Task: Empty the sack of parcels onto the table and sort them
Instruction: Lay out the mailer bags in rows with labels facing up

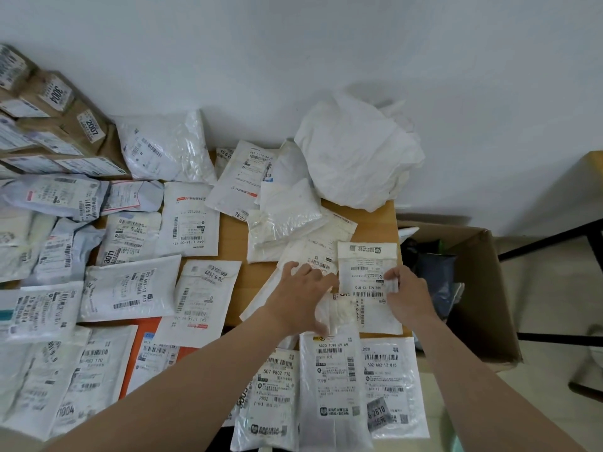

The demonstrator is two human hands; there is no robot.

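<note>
The white sack (355, 154) lies crumpled and slack at the back of the wooden table (236, 230), against the wall. Several white labelled parcels cover the table in rows. My right hand (409, 296) pinches the right edge of a white labelled parcel (367, 275) near the table's right side. My left hand (298, 296) is spread flat, fingers apart, over a parcel (313, 256) just left of it. More parcels (329, 383) lie below my hands at the front edge.
Brown cardboard boxes (65, 119) with number labels are stacked at the back left. An open cardboard box (473, 288) with dark bags inside stands on the floor right of the table. A black frame (554, 243) and another table corner (587, 171) are further right.
</note>
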